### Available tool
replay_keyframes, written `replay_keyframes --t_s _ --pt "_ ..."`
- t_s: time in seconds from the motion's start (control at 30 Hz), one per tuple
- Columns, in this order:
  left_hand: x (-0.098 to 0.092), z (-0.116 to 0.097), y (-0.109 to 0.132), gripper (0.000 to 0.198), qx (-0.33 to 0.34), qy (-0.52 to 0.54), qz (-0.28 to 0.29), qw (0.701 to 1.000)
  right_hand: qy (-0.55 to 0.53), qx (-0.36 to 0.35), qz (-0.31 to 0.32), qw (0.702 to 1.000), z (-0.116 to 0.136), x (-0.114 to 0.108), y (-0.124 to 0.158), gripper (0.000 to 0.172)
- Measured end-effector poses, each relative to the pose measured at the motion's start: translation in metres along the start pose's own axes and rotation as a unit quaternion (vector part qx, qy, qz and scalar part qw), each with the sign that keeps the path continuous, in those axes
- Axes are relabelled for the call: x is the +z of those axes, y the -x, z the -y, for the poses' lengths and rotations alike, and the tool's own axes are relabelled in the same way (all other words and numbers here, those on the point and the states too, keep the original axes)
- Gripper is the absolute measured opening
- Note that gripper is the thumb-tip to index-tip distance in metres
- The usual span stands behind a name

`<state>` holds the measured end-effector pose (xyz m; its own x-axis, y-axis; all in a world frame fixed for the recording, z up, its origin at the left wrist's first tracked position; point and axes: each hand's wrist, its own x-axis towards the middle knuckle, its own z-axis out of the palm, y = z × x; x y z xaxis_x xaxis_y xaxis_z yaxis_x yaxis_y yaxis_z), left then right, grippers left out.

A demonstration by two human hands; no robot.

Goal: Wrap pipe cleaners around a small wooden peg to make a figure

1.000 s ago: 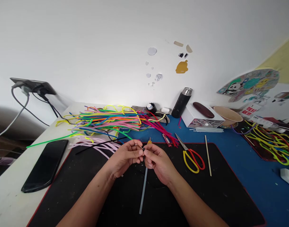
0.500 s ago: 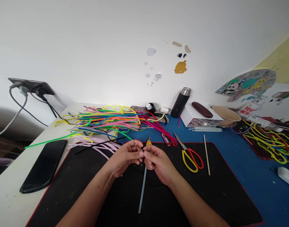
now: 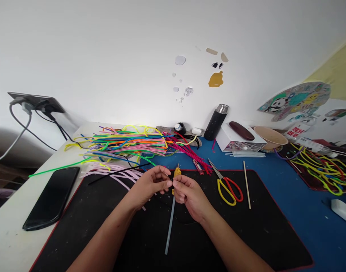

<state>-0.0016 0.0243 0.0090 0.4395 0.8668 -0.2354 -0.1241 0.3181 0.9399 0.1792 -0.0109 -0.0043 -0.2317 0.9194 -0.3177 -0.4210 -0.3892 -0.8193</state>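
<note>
My left hand [image 3: 157,182] and my right hand [image 3: 186,192] meet over the black mat [image 3: 218,234], thumb and finger pinched on each. A small black piece [image 3: 172,183] sits between the touching fingertips, mostly hidden; its exact kind does not show. Beneath and behind the hands lies a yellow glue gun [image 3: 177,172], its tip pointing away from me. A pale blue glue stick [image 3: 169,230] runs from it toward me. Scissors [image 3: 226,189] with a yellow and a red handle lie right of my right hand, beside a thin pale stick [image 3: 246,185].
Bundles of coloured pipe cleaners [image 3: 133,141] lie at the back left, with a black phone [image 3: 52,198] nearer me. Along the wall stand a black flask [image 3: 216,122], a white box [image 3: 237,141] and a beige bowl [image 3: 270,138]. More pipe cleaners [image 3: 322,166] lie far right.
My hands stay together, with fingertips shifted slightly. The black piece shows less between them than before, and more of the yellow glue gun is visible. The whole view has moved a little.
</note>
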Motion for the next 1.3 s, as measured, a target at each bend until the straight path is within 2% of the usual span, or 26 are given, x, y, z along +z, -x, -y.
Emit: replay_keyframes --t_s 0.1,0.2,0.27,0.3,0.4,0.5,0.6,0.7,0.8,0.9,0.97,1.17,1.3 --pt "-0.007 -0.003 0.0 0.053 0.002 -0.023 -0.017 1.0 -0.019 -0.008 -0.019 1.0 0.003 -0.001 0.001 0.038" --pt "-0.016 -0.005 -0.001 0.049 0.063 -0.056 -0.128 0.988 -0.037 -0.012 -0.034 0.999 0.009 -0.005 0.003 0.039" --pt "-0.021 -0.004 -0.002 0.041 0.13 -0.131 -0.206 0.961 -0.047 -0.019 -0.042 0.998 0.013 -0.009 0.005 0.039" --pt "-0.021 -0.002 -0.003 0.036 0.156 -0.196 -0.217 0.944 -0.051 -0.023 -0.047 0.997 0.015 -0.011 0.006 0.039" --pt "-0.019 0.007 -0.006 0.032 0.235 -0.375 -0.203 0.874 -0.055 -0.035 -0.062 0.996 0.017 -0.017 0.011 0.037" --pt "-0.015 0.021 -0.012 0.047 0.263 -0.487 -0.184 0.812 -0.05 -0.037 -0.065 0.996 0.016 -0.018 0.014 0.037" --pt "-0.017 0.033 -0.017 0.055 0.258 -0.541 -0.171 0.782 -0.048 -0.027 -0.046 0.997 0.013 -0.014 0.016 0.038" --pt "-0.022 0.04 -0.02 0.055 0.245 -0.562 -0.172 0.772 -0.048 -0.017 -0.033 0.998 0.011 -0.007 0.015 0.039" --pt "-0.023 0.041 -0.023 0.052 0.233 -0.567 -0.163 0.773 -0.051 -0.012 -0.029 0.998 0.008 -0.001 0.014 0.037" --pt "-0.021 0.038 -0.023 0.044 0.225 -0.55 -0.159 0.788 -0.049 -0.007 -0.03 0.998 0.006 0.001 0.012 0.036" --pt "-0.018 0.034 -0.022 0.04 0.219 -0.515 -0.169 0.811 -0.046 -0.002 -0.029 0.999 0.004 0.001 0.012 0.035" --pt "-0.009 0.016 -0.009 0.043 0.174 -0.34 -0.179 0.907 -0.038 -0.011 -0.031 0.999 0.004 0.002 0.01 0.034" --pt "-0.005 0.01 -0.004 0.045 0.16 -0.273 -0.163 0.935 -0.021 -0.024 -0.04 0.999 0.011 0.005 0.007 0.033"
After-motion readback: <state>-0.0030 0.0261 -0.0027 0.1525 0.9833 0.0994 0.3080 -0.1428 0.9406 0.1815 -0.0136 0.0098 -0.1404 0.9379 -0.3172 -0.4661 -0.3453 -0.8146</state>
